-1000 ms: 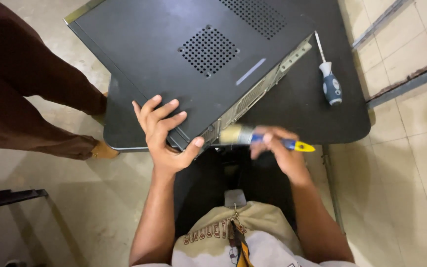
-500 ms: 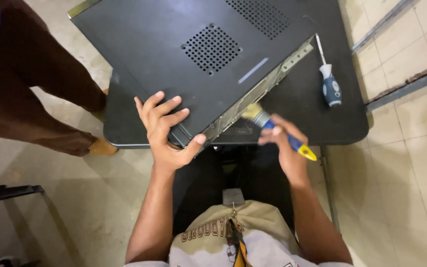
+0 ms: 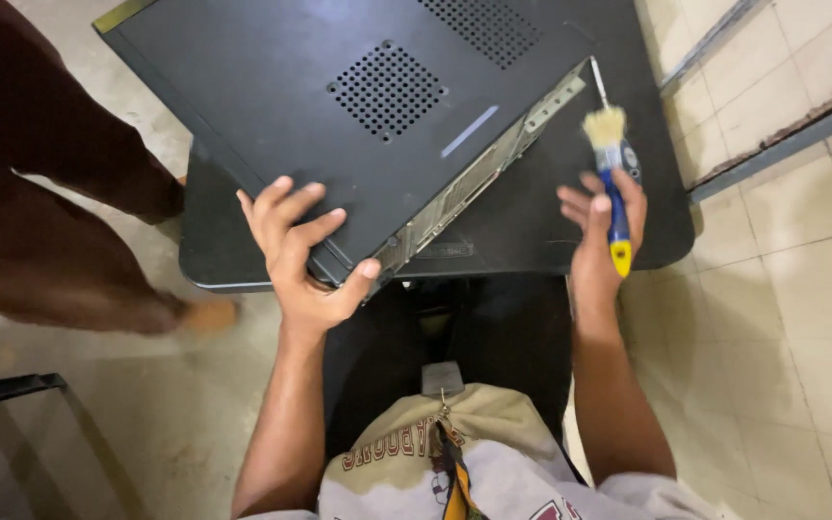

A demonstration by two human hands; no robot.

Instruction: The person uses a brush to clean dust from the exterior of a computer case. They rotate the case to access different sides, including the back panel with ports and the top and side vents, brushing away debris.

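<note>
Gripping the near corner of a black computer case [image 3: 339,125], the left hand [image 3: 300,255] spreads its fingers over the vented side panel, thumb hooked round the edge. The case lies tilted on a small black table [image 3: 532,226], running from the hand toward eleven o'clock. At three o'clock of that hand, the right hand [image 3: 604,231] grasps a small paintbrush [image 3: 612,169] with a blue and yellow handle, pale bristles pointing to twelve o'clock, apart from the case. A screwdriver [image 3: 597,79] lies partly hidden just behind the bristles. Another person's leg [image 3: 60,202] stands at nine o'clock.
</note>
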